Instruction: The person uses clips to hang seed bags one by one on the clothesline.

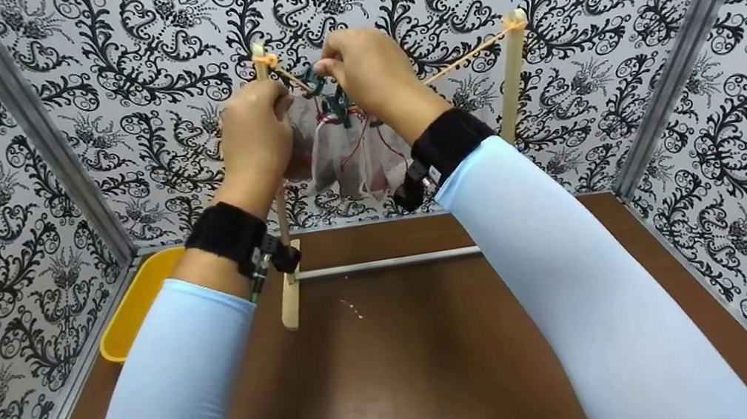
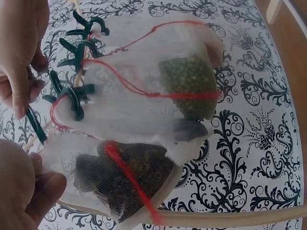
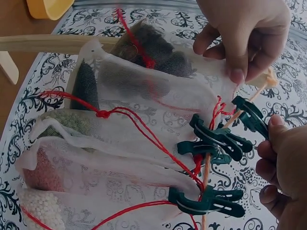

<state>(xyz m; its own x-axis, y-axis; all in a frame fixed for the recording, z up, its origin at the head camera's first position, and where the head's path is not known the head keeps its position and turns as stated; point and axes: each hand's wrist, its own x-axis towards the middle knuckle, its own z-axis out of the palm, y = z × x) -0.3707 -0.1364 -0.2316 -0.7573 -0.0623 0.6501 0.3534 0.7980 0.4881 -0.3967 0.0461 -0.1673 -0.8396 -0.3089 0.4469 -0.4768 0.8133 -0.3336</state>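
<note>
My left hand (image 1: 257, 134) pinches the top edge of a white mesh drawstring bag (image 2: 122, 177) with dark dried contents and a red string. Close beside it, my right hand (image 1: 370, 71) pinches a green clip (image 3: 252, 116), whose tip is at the cord near that bag's top corner. Several other mesh bags hang alongside; one has green grains (image 2: 188, 86), another white pellets (image 3: 42, 211). More green clips (image 3: 206, 201) fasten their tops to an orange cord (image 1: 470, 59). In the head view, my hands partly hide the bags.
The cord runs between a left wooden post (image 1: 261, 70) and a right wooden post (image 1: 512, 79), joined low down by a pale crossbar (image 1: 389, 262). A yellow tray (image 1: 140, 299) lies at the left on the brown table (image 1: 387, 387). Patterned walls (image 1: 728, 33) surround it.
</note>
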